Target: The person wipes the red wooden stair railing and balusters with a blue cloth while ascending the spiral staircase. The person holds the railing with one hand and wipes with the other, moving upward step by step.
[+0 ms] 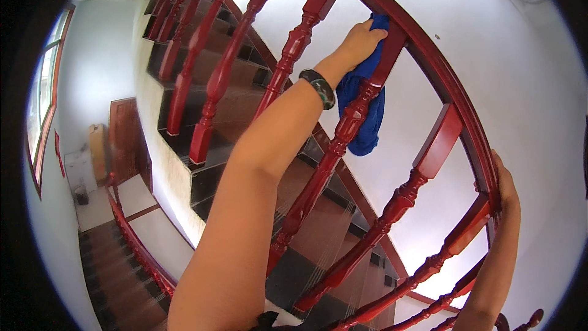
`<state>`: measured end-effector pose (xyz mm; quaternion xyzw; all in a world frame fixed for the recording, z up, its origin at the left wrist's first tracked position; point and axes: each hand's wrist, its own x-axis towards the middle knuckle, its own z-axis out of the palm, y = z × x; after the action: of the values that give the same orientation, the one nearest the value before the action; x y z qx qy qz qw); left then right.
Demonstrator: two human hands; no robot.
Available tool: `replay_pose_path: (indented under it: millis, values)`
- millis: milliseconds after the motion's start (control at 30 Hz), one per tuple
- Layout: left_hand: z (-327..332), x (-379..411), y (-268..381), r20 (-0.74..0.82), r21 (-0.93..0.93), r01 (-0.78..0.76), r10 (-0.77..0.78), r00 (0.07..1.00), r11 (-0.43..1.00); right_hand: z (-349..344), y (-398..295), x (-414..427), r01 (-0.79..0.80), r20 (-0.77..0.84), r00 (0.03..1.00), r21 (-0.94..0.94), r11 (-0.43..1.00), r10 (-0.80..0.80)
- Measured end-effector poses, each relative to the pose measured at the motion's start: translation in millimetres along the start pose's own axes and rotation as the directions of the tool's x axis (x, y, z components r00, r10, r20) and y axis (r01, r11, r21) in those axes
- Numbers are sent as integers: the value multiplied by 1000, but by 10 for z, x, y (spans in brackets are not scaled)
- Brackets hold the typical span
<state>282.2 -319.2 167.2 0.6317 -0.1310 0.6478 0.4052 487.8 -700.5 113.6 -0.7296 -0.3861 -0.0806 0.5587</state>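
Note:
My left hand [363,43], with a dark bangle [318,88] at its wrist, grips a blue cloth [360,115] against the square top block of a dark red turned baluster [351,122]. The cloth is bunched just under the handrail, and its loose end hangs down behind the baluster. Farther down the same red handrail [434,66], my right hand [506,181] holds the rail from its outer side. Most of its fingers are hidden.
More red balusters [225,73] rise along the stair edge at upper left. Tiled steps [317,220] in brown and black lie behind the railing. A lower flight [124,280] drops away at lower left, towards a brown door [124,135]. A window [46,78] is on the left wall.

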Motion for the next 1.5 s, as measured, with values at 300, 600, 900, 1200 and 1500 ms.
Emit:
replay_pose_path:
  millis: [300, 600, 900, 1200, 1500]
  values:
    - [218, -1146, 205, -265, 499, -313, 486, 833, 808, -117, 90, 65, 70, 45, 997, -68, 995, -67]
    - [1753, -647, 180, -518, -191, -66, -44, 854, 979, -243, 193, 150, 143, 45, 990, -196, 970, -137]
    - [1602, -1369, -156, -143, 675, -264, 473, 869, 689, -383, 560, -98, 352, -56, 880, -592, 725, -472]
    - [1010, -756, 55, 475, 875, -377, 385, 791, -303, -270, 609, -98, 296, -167, 820, -694, 656, -547]
    - [1106, -500, -169, 565, 664, -375, 105, 819, -646, -278, 637, -69, 297, -179, 834, -653, 697, -523]
